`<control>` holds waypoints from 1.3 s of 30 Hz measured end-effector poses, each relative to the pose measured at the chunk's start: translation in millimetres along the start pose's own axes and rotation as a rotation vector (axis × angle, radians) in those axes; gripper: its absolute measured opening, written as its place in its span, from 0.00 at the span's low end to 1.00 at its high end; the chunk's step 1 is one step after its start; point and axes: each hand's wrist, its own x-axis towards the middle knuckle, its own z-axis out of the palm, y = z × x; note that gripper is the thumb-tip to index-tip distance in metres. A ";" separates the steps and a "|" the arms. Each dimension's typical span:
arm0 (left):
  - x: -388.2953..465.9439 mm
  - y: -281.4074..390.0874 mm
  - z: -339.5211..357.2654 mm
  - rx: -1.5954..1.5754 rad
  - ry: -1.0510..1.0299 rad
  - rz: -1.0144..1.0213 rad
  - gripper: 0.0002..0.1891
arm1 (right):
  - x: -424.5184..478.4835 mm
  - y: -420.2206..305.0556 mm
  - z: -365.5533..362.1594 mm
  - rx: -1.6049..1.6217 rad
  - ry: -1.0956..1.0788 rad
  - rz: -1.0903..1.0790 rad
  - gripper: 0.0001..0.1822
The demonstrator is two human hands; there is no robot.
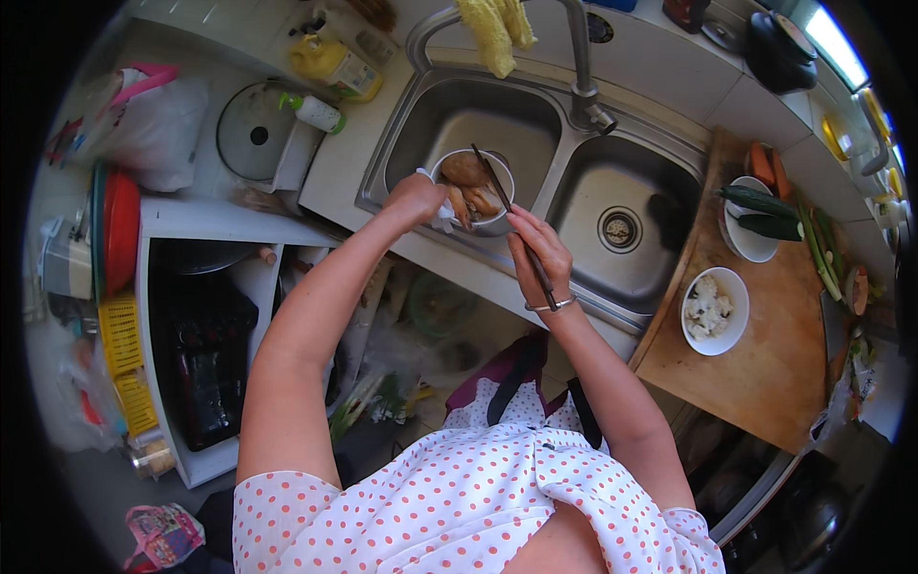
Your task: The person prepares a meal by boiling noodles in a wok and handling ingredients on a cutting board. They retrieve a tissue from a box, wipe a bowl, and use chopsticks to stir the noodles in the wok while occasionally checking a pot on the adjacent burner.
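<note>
A white bowl [506,172] is at the left sink basin's front side, with cooked-looking poultry pieces [470,183] inside. My left hand [417,198] grips the bowl's left rim through a white cloth or tissue [443,214]. In my right hand [539,255] is a pair of dark chopsticks [490,168], held slanting with the tips over the bowl's far part. The right fingertips are close to the bowl's right edge; whether they touch it I cannot tell. A bracelet [551,304] circles my right wrist.
The faucet [587,93] rises between two steel basins, a yellow cloth [495,32] over its pipe. Right of the sink, a wooden board [767,344] carries a bowl of whitish food [717,343] and cucumbers [760,201]. A pump bottle [319,115] and yellow jug [333,64] stand left.
</note>
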 end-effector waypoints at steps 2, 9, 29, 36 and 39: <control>18.4 -12.0 -1.7 -0.019 -0.009 0.016 0.18 | -4.2 12.8 18.3 0.007 0.015 0.010 0.12; 46.7 -23.7 -15.8 0.095 -0.050 0.042 0.17 | -10.6 28.1 59.1 0.088 0.089 0.119 0.10; 97.9 -16.7 -42.5 1.153 -0.287 0.944 0.04 | -24.8 34.0 88.3 0.115 0.255 0.198 0.11; 78.3 6.7 -46.3 1.195 -0.428 0.663 0.04 | -32.3 32.2 96.1 0.116 0.280 0.204 0.10; 77.0 4.0 -46.9 1.207 -0.455 0.659 0.03 | -37.0 30.8 99.6 0.125 0.279 0.220 0.10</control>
